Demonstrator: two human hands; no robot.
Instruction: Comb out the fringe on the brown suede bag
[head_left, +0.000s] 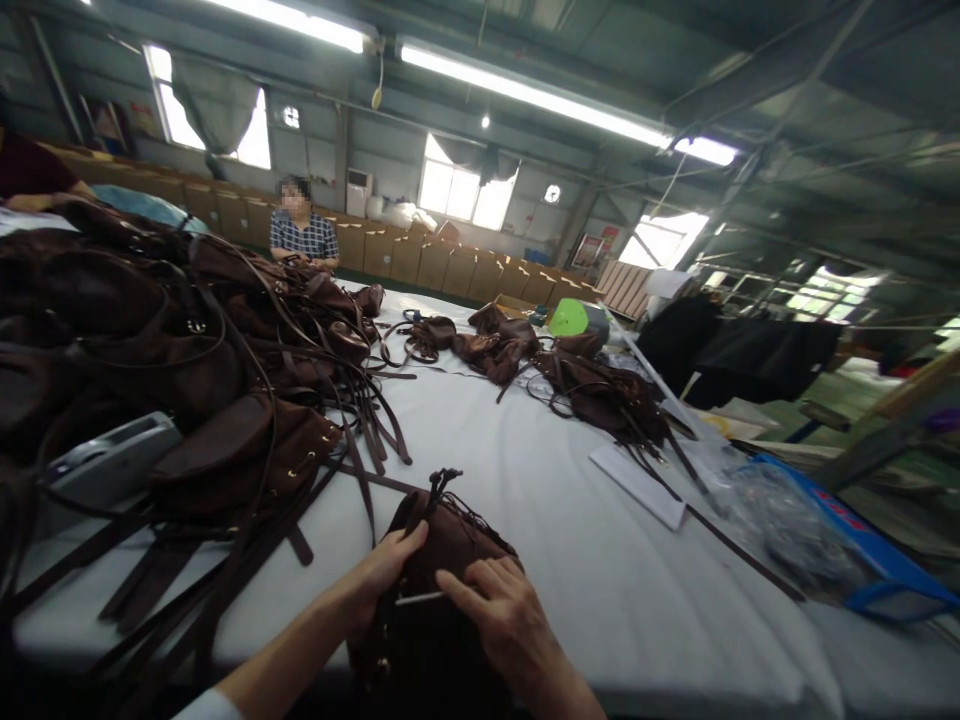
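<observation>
A dark brown drawstring bag [457, 535] stands at the table's near edge, its gathered cords sticking up at the top. My left hand [394, 562] is closed on the bag's left upper side, with the thumb over the edge. Over the front of the bag is my right hand [501, 608], its fingers curled and the index finger pointing left. From under that finger a thin white stick [418, 599] sticks out to the left; the hand seems to hold it, its other end hidden.
A large heap of brown bags [127, 330] with trailing straps covers the left side, a grey device [112, 450] among them. More bags [600, 385] lie at the back right. A white slab [637, 485] and a blue box [847, 540] with clear plastic are rightward. A person [304, 235] sits beyond the table.
</observation>
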